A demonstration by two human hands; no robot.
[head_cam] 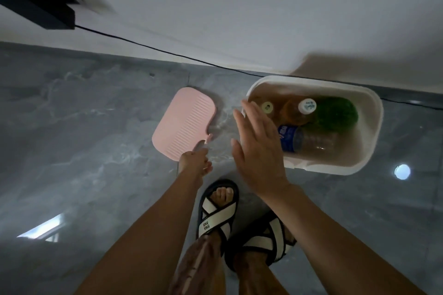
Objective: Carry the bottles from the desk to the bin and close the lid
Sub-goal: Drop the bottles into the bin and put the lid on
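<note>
- White rectangular plastic bin [374,112]: open-topped, on the grey marbled floor [84,108] against the white wall [239,7], at 2 o'clock from the feet.
- Contents of the bin: two amber-filled plastic bottles, one with a yellowish cap [267,107] and one with a white cap [307,105], both seen from above; a green plastic bottle [336,112] at the bin's 1 o'clock corner; a clear plastic bottle with a blue label [309,142] lying on its side along the 6 o'clock wall.
- Pink ribbed oblong plastic lid [183,123]: flat on the floor, off the bin, at the bin's 9 o'clock.
- Left hand [195,163]: at the lid's 5 o'clock corner, fingers curled; whether it grips the lid cannot be told.
- Right hand [257,148]: fingers spread apart, empty, over the bin's 9 o'clock rim.
- Black-and-white cross-strap sandals [217,211]: on both feet, at 6 o'clock.
- Thin black cable [148,46]: running along the wall's foot.
</note>
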